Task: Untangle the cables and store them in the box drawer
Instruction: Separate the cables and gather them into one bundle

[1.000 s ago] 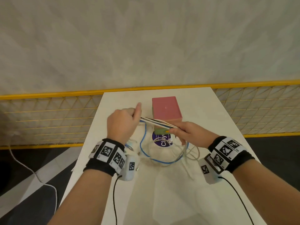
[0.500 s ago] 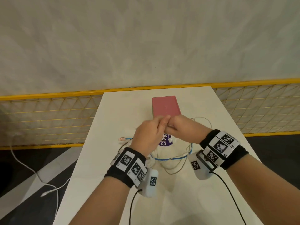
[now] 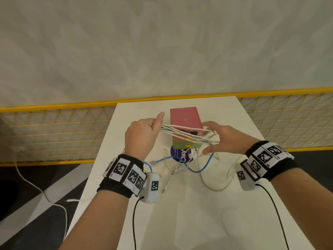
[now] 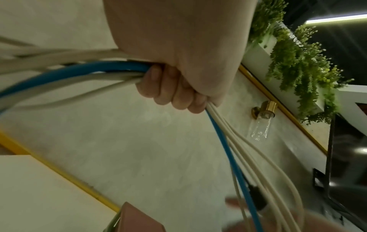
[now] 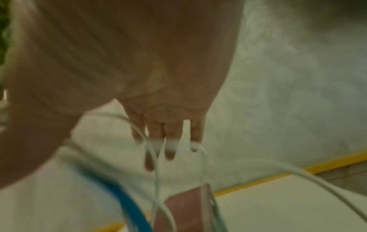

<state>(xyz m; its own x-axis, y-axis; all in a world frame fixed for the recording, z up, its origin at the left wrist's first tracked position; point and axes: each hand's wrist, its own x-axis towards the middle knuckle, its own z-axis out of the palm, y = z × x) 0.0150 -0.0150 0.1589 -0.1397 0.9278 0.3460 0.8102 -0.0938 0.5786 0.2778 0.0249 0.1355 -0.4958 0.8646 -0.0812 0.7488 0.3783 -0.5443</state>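
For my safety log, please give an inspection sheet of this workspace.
Surface: white table.
Job's things: pink box with green drawer, shut as far as visible.
Clutter: purple round label under loose cable loops.
Grippers: left hand grips the cable bundle; right hand, fingers straight, has strands threaded between its fingers.
Cables: white ones and a blue cable, still tangled.
Surroundings: yellow mesh fence, pale wall.

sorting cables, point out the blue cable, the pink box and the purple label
blue cable (image 3: 195, 170), head view, slack loop on the table
pink box (image 3: 184, 117), head view, top face
purple label (image 3: 182, 156), head view, printed middle
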